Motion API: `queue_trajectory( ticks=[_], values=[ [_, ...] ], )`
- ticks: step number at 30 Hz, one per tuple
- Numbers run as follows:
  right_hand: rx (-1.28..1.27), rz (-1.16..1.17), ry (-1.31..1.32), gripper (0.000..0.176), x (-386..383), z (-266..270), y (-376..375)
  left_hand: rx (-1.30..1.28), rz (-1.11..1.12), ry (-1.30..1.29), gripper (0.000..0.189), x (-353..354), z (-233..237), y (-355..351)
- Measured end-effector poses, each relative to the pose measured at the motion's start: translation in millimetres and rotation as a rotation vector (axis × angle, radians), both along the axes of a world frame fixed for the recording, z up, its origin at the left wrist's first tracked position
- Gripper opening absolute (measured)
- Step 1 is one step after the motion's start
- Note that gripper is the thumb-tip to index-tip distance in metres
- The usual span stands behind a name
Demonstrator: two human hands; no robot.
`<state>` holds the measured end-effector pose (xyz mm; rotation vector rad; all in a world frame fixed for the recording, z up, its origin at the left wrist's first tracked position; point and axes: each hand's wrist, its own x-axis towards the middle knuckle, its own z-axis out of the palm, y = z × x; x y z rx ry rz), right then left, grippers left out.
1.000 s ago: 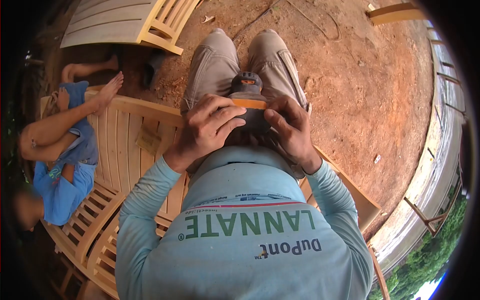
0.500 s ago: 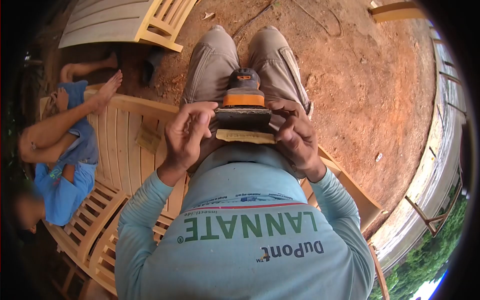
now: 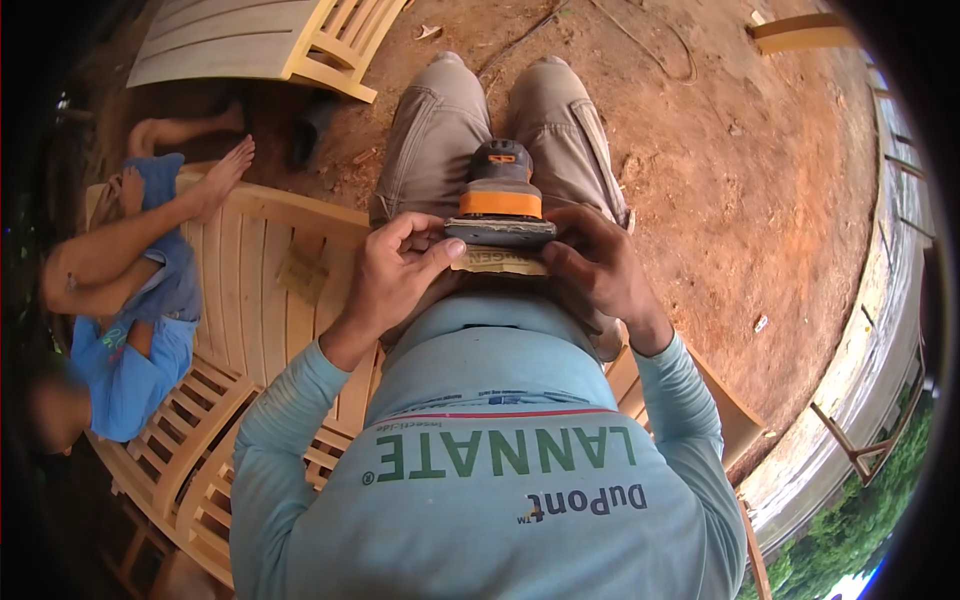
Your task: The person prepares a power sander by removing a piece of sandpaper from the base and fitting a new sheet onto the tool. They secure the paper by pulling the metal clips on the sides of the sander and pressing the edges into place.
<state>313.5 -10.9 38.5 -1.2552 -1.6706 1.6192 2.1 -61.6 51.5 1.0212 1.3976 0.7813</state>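
A grey and orange power sander (image 3: pixel 498 195) rests on my lap, over my khaki trousers. My left hand (image 3: pixel 395 275) pinches the left edge of its base plate. My right hand (image 3: pixel 600 270) grips the right side of the base. A strip of tan sandpaper (image 3: pixel 497 260) sticks out under the plate between both hands, with printing on its back.
A slatted wooden bench (image 3: pixel 255 310) lies to my left, with a sandpaper piece (image 3: pixel 300 272) on it. A person in blue (image 3: pixel 130 300) leans on the bench. Another wooden piece (image 3: pixel 250 40) lies at the top left. Red dirt ground (image 3: pixel 760 180) spreads to the right.
My left hand has come off the top of the sander and now pinches its base edge. The sandpaper strip has come into view under the plate, which sits flatter now.
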Motion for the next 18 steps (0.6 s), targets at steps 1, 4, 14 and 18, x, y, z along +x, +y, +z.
queue_trajectory(
  ticks=[1, 4, 14, 18],
  values=[
    [0.032, 0.007, -0.029, 0.035, -0.3, 0.5, 0.6, -0.007, -0.014, 0.038, 0.033, -1.2, 3.0, 1.3],
    [0.071, -0.025, -0.012, 0.036, -1.8, 0.4, -0.8, 0.021, 0.0, 0.08, 0.027, 0.9, 3.4, 1.8],
    [0.104, 0.066, -0.121, 0.034, -5.3, 15.7, 8.3, 0.212, -0.167, 0.318, 0.036, 4.3, 14.9, 10.3],
    [0.469, 0.035, -0.098, 0.037, -9.4, -1.7, 9.8, 0.6, -0.129, 0.428, 0.028, 1.3, -0.8, 17.6]
  ],
)
